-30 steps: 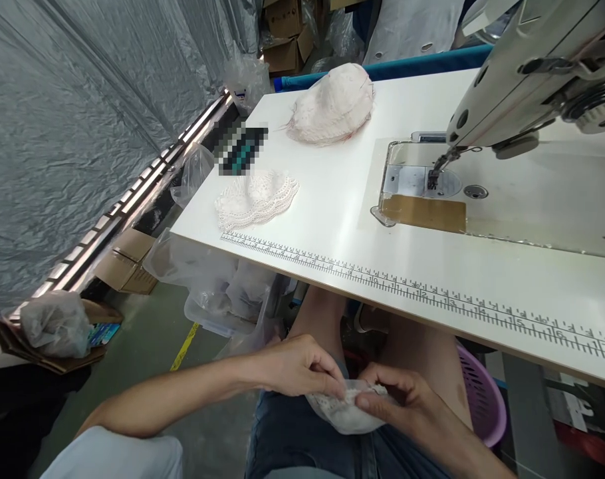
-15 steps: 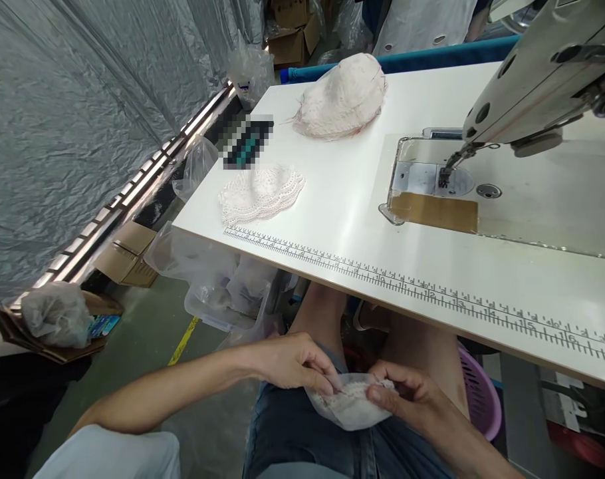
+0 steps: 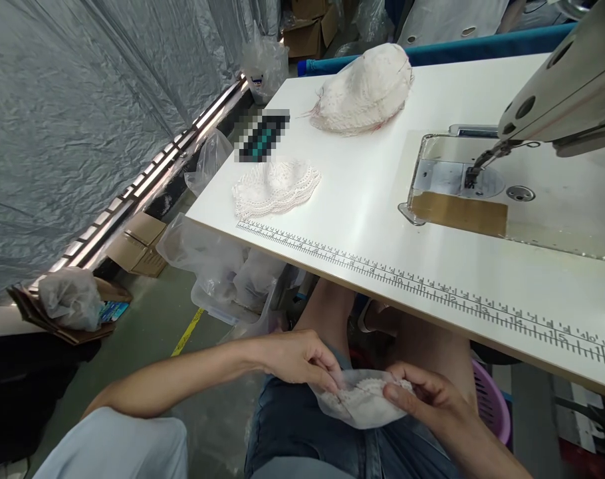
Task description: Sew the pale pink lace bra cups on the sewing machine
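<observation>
Over my lap, both hands hold a small white fabric piece [image 3: 365,402] with a sheer outer layer and a textured, gathered-looking edge on its upper side. My left hand [image 3: 315,362] pinches its left end, fingertips dipping in at the edge. At the right end, my right hand [image 3: 422,392] grips it between thumb and fingers. A white lacy cap-like piece [image 3: 276,189] with a scalloped edge lies on the sewing table [image 3: 352,193]. Farther back sits a larger white fabric cap shape [image 3: 365,90] with loose threads along its edge.
A sewing machine [image 3: 546,93] stands at the right of the table, whose front edge carries a printed ruler [image 3: 412,283]. Below the left corner is a clear plastic bin [image 3: 233,293] with bags. A purple basket [image 3: 492,406] stands right of my legs. Cardboard boxes [image 3: 137,245] line the left wall.
The view has shifted, so the table and machine sit slightly farther right. Both hands keep hold of the white fabric piece, with little change in their grip.
</observation>
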### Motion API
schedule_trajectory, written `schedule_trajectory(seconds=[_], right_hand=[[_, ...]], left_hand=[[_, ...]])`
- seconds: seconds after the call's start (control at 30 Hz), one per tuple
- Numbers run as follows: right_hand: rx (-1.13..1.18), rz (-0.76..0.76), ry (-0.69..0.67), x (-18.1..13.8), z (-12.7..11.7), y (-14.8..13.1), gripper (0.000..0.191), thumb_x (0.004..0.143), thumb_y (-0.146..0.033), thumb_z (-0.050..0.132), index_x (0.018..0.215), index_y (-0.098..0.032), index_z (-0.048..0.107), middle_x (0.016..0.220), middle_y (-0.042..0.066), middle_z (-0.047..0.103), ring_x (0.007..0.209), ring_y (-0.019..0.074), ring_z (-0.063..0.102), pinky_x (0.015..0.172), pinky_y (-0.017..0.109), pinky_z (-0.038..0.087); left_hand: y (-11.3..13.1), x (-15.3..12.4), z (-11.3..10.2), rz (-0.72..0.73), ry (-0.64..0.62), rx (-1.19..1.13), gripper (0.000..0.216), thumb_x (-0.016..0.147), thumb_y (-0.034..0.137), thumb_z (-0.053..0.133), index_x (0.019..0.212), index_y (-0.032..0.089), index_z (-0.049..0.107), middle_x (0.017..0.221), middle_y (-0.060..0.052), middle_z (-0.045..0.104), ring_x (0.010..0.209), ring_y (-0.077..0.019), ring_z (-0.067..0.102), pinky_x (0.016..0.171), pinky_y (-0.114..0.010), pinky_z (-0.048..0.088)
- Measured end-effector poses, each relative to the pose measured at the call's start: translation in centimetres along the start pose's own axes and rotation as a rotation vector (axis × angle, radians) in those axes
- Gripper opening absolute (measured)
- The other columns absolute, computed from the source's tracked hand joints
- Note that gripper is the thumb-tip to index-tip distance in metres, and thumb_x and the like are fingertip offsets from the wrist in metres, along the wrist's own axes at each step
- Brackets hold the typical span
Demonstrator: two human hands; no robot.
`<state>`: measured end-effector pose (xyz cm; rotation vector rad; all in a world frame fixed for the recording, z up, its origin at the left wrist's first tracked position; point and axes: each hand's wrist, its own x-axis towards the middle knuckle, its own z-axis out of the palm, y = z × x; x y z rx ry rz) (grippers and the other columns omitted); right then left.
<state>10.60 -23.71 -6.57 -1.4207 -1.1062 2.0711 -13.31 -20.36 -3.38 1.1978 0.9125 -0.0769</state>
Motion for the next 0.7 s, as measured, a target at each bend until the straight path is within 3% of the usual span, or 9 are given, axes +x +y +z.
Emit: schedule_trajectory(seconds=[0.1, 0.23, 0.47, 0.7], right_hand=[[0.001, -0.003, -0.018, 0.0, 0.2, 0.0, 0.036, 0.069, -0.054, 0.068, 0.067, -0.019, 0.063, 0.063, -0.001, 0.055, 0.060, 0.0137, 0.047, 0.057, 0.024, 0.039], [-0.033, -0.021, -0.055, 0.1, 0.5, 0.0, 0.035, 0.070, -0.053, 0.068, 0.067, -0.018, 0.063, 0.061, -0.002, 0.053, 0.057, 0.0122, 0.045, 0.053, 0.022, 0.036], [-0.139, -0.065, -0.091, -0.1, 0.4, -0.7, 0.034, 0.075, -0.053, 0.063, 0.071, -0.019, 0.067, 0.063, -0.001, 0.056, 0.059, 0.0128, 0.047, 0.055, 0.022, 0.038], [-0.077, -0.082, -0.165, -0.2, -0.1, 0.3, 0.027, 0.075, -0.046, 0.068, 0.076, -0.019, 0.066, 0.066, -0.002, 0.055, 0.063, 0.0119, 0.046, 0.058, 0.021, 0.036]], left_hand=[[-0.3, 0.0, 0.0, 0.034, -0.020, -0.031, 0.028, 0.079, 0.033, 0.062, 0.102, 0.018, 0.070, 0.087, -0.003, 0.071, 0.077, -0.0127, 0.062, 0.064, -0.016, 0.044], [-0.2, 0.2, 0.5, 0.076, 0.009, -0.111, 0.044, 0.067, 0.042, 0.073, 0.103, 0.017, 0.069, 0.094, -0.003, 0.071, 0.087, -0.0175, 0.063, 0.073, -0.019, 0.046], [0.3, 0.8, 2.0, 0.098, 0.214, 0.004, 0.034, 0.069, 0.041, 0.071, 0.089, 0.013, 0.073, 0.074, -0.002, 0.069, 0.070, -0.0137, 0.060, 0.055, -0.016, 0.038], [0.1, 1.1, 1.9, 0.090, 0.136, -0.094, 0.031, 0.072, 0.034, 0.069, 0.090, 0.010, 0.073, 0.074, -0.005, 0.070, 0.065, -0.0125, 0.059, 0.056, -0.016, 0.039]])
